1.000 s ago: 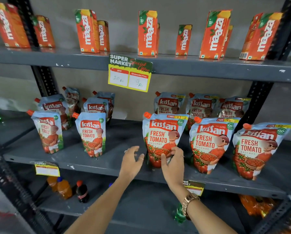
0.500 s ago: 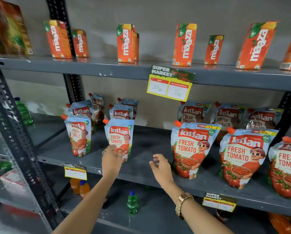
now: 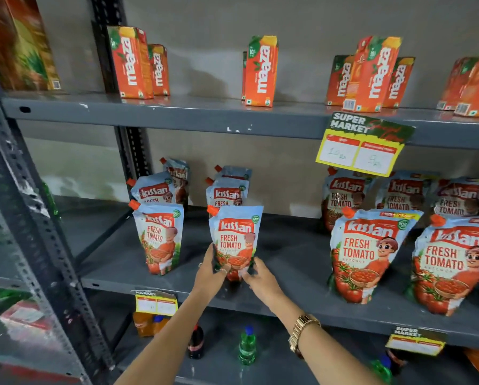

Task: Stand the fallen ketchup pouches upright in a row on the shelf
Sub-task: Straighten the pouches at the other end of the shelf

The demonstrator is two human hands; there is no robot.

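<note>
Standing upright near the front edge of the middle shelf (image 3: 288, 251): a Kissan ketchup pouch (image 3: 237, 234), orange spout at its top left, label facing out. Being gripped at its lower part from both sides, left hand (image 3: 210, 273) cupping the left edge with thumb across the front, right hand (image 3: 260, 279) pressing fingertips against the bottom right corner. Both hands closing on the pouch, rings showing on the left fingers, a gold watch (image 3: 302, 333) sitting on the right wrist.

Standing just behind it in a file: two more pouches (image 3: 227, 193), partly hidden. Standing to the left, near but apart: another front pouch (image 3: 160, 237), turned slightly, with two more behind (image 3: 156, 190). Standing well to the right: two large pouches at the front (image 3: 368, 254) (image 3: 452, 262) and three dimmer ones in the back row (image 3: 399, 195).

Hanging from the upper shelf edge: a yellow price tag (image 3: 360, 147) reading "Super Market". Lining the upper shelf (image 3: 177, 113): orange Maaza juice cartons (image 3: 260, 70), upright, in scattered pairs. Clipped to the middle shelf's front lip: a smaller yellow tag (image 3: 156, 302). Sitting on the lower shelf: small drink bottles (image 3: 246, 345), green, dark and orange.
</note>
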